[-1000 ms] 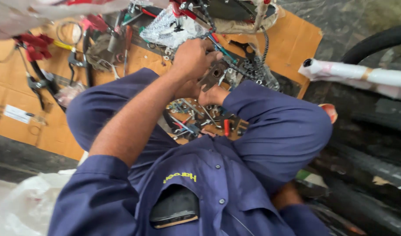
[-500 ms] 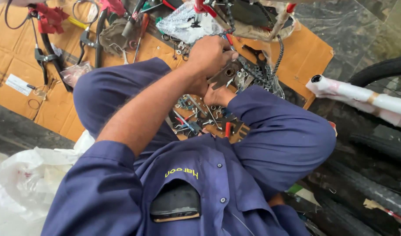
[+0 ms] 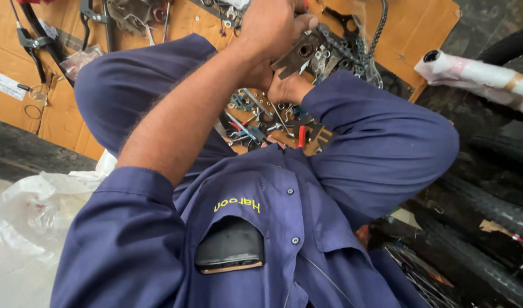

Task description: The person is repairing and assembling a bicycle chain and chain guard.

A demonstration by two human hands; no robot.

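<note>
Surface: flattened brown cardboard (image 3: 62, 114) on a dark floor, strewn with tools and small metal parts (image 3: 267, 122); a white plastic bag (image 3: 27, 217) lies off its near-left corner.
Left hand (image 3: 273, 25): forearm stretched forward over the knee, fingers clamped on a dark metal bracket (image 3: 298, 54) with chain (image 3: 352, 48), at the cardboard's far edge.
Right hand (image 3: 287, 88): tucked beneath the bracket; its fingers are hidden, so I cannot tell their grip.
Change: compared with half a second ago, the view sits closer and the hands appear higher.

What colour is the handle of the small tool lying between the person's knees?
Red; the small tool's handle shows best in the head view, among scattered metal parts.
</note>
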